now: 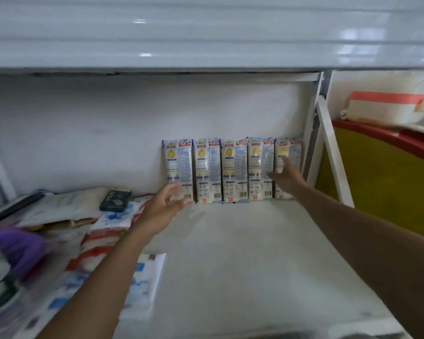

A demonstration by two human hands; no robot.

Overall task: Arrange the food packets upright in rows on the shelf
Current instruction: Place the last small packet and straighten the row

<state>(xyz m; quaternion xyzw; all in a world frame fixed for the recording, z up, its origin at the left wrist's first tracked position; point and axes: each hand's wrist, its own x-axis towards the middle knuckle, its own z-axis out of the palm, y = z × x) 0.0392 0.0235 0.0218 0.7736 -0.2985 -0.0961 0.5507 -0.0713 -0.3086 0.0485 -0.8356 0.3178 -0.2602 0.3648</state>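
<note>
Several tall white-and-yellow food packets (233,170) stand upright in one row against the back wall of the white shelf (242,253), reaching to its right post. My left hand (163,207) is open with fingers spread, at the bottom of the leftmost packet (178,165). My right hand (288,177) is open too, its fingers stretched over the lower part of the rightmost packet (288,152). Neither hand grips anything.
A loose heap of flat packets (103,243) with red and blue print lies on the shelf's left side, with a small dark box (115,197) on top. A purple thing (17,245) sits at far left. Beyond the right post are a yellow-and-red panel (382,177) and a white container (387,106).
</note>
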